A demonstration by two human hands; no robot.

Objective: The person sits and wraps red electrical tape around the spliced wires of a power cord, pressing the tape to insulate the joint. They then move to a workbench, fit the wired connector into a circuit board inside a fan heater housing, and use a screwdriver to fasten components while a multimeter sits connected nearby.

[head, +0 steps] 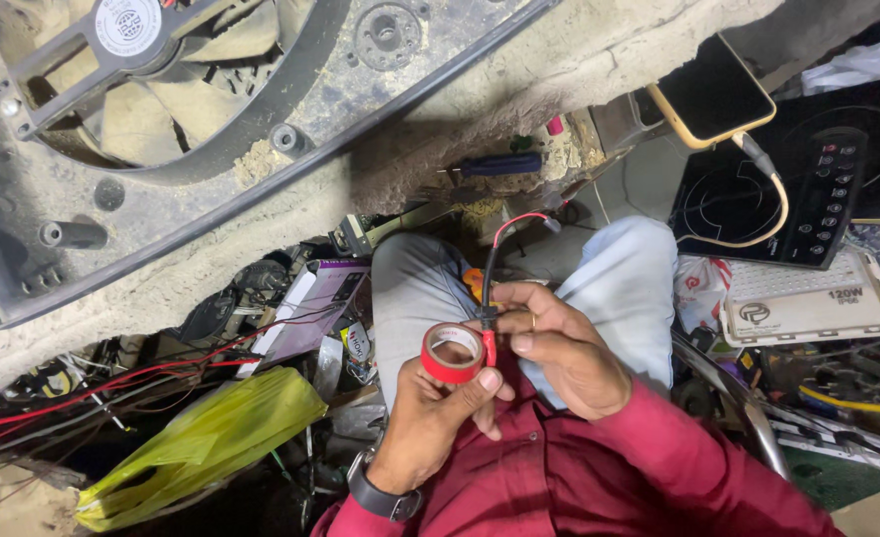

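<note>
Fan shroud point(161, 129): grey plastic, dusty, upper left, lying on a rough ledge.
Wires point(92, 388): red and black, loose bundle running along the lower left.
Bag point(196, 443): yellow-green plastic, crumpled, low left among the clutter.
Box point(310, 308): purple and white, just right of the wires.
Screwdriver point(499, 164): blue handle, lying on the ledge above the knees.
Left hand point(430, 423): watch at the wrist, clenched on the tape, thumb and fingers pinching the roll.
Tape point(453, 353): 1 red roll, held over the lap, touching the cable where the 2 hands meet.
Cable point(489, 268): black with a red lead, rising from the hands and curving right between the knees.
Right hand point(559, 353): ring on 1 finger, grasping the cable at its red-wrapped end, fingertips just beside the tape.
Phone point(711, 91): dark screen, pale case, upper right, with a cord plugged in.
Cooktop point(788, 189): black, flat, below the phone.
Flood lamp point(808, 298): white panel, at the right, just below the cooktop.
</note>
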